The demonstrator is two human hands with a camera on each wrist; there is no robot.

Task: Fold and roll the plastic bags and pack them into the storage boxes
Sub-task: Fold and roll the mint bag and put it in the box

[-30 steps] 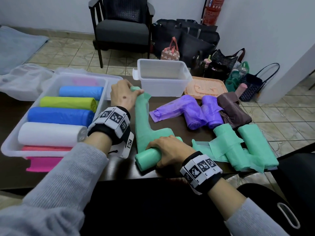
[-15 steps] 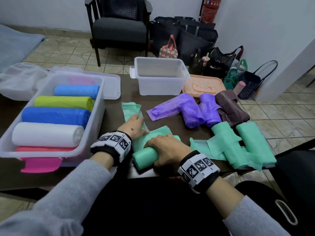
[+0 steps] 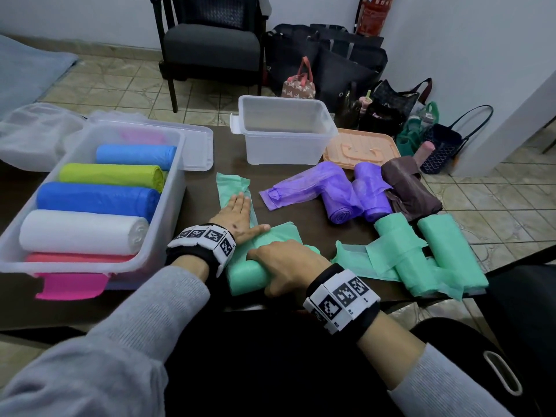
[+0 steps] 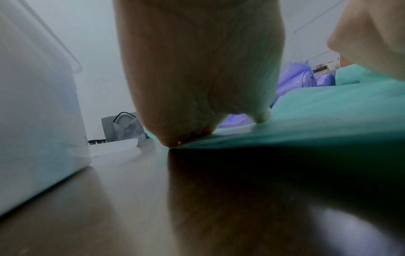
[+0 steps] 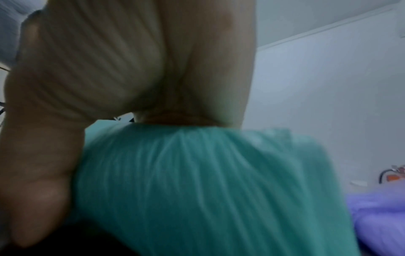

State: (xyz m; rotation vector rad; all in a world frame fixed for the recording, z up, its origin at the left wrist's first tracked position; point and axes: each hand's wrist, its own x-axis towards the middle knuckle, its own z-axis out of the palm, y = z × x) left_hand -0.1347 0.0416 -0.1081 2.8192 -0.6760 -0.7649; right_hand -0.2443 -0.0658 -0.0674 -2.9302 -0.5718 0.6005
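Observation:
A green plastic bag (image 3: 233, 188) lies as a long strip on the dark table, its near end wound into a roll (image 3: 245, 273). My left hand (image 3: 237, 213) presses flat on the strip with straight fingers. My right hand (image 3: 285, 263) curls over the green roll (image 5: 197, 181) and grips it. The left storage box (image 3: 177, 164) holds blue, yellow-green, white and pink rolls. A second clear box (image 3: 282, 130) stands further back with nothing visible inside. Loose purple bags (image 3: 334, 191), a brown bag (image 3: 409, 188) and more green bags (image 3: 421, 254) lie to the right.
A clear lid (image 3: 198, 152) lies behind the left box, an orange lid (image 3: 361, 149) beside the far box. A pink piece (image 3: 72, 285) pokes out under the left box. A chair (image 3: 210, 43) and several bags (image 3: 346, 64) stand on the tiled floor beyond.
My left hand let go of the strip's far end, came back toward me and now lies flat on the strip. The right hand has stayed on the roll.

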